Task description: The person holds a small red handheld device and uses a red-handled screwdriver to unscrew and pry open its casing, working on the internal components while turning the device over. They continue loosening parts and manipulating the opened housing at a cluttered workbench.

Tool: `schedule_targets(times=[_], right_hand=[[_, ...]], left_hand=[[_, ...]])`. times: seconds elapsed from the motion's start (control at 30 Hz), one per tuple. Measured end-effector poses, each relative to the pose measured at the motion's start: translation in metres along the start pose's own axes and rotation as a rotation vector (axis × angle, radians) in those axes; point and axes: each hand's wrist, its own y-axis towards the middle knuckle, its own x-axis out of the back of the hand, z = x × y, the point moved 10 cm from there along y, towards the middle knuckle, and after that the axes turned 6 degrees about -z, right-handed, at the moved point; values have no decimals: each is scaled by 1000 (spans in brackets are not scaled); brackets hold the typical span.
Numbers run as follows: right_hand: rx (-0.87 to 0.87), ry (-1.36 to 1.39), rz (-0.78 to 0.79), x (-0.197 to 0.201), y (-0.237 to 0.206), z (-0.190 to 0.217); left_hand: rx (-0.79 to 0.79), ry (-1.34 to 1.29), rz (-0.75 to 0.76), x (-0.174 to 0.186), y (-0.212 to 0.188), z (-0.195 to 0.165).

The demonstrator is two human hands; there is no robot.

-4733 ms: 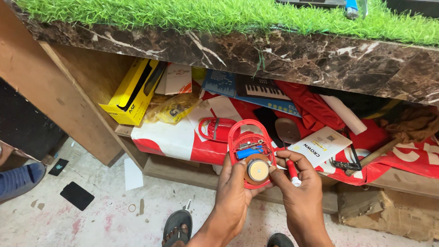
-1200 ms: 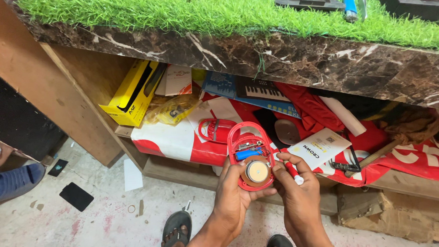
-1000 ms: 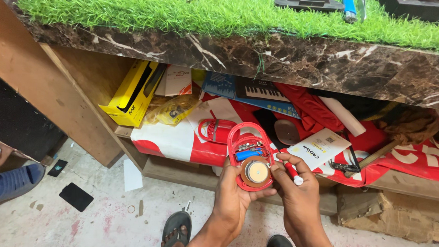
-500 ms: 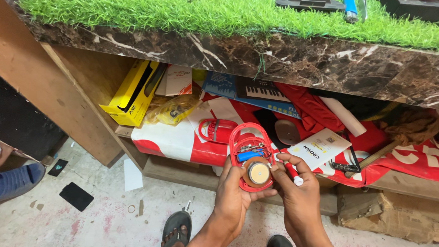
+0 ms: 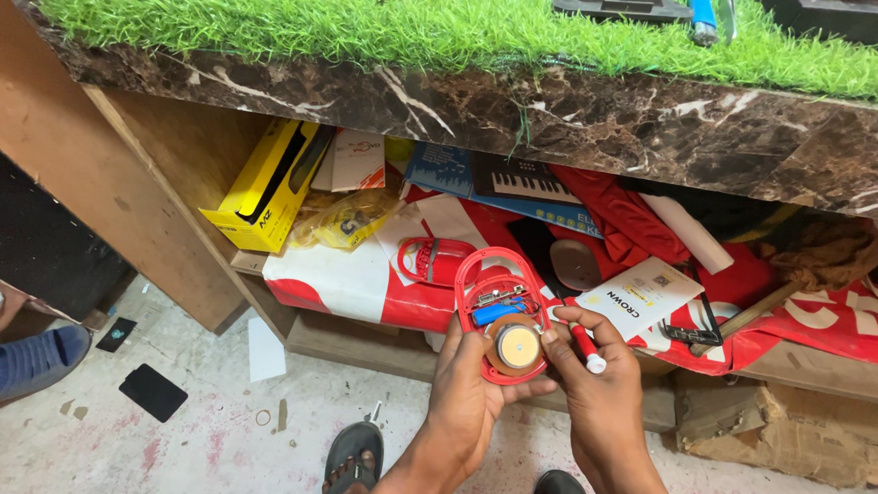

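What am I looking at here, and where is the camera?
The camera sits on a person's head and looks down at their own two bare hands, with sandalled feet below. The left hand holds an opened red case with a round speaker and a blue part inside. The right hand grips a red-handled tool beside the case. Ahead is a marble counter topped with fake grass. The shelf under it holds a yellow box and red packaging.

Opened red oval casing point(image 5: 500, 315), round speaker and blue part inside, small red-handled tool point(image 5: 585, 347) beside it
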Motion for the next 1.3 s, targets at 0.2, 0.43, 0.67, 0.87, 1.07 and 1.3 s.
schedule_targets(times=[0.2, 0.43, 0.67, 0.87, 1.07, 1.3], right_hand=[[83, -79, 18, -4, -1, 10], [92, -126, 16, -6, -3, 14], [104, -115, 23, -5, -2, 16], [188, -227, 34, -9, -7, 24], [163, -201, 37, -10, -9, 23], [186, -170, 62, -12, -8, 25]], left_hand=[[-17, 48, -17, 3, 2, 2], [-41, 61, -4, 3, 1, 0], [-7, 82, 15, 0, 0, 4], [19, 91, -17, 3, 1, 6], [14, 74, -19, 7, 4, 8], [4, 72, -4, 7, 5, 9]])
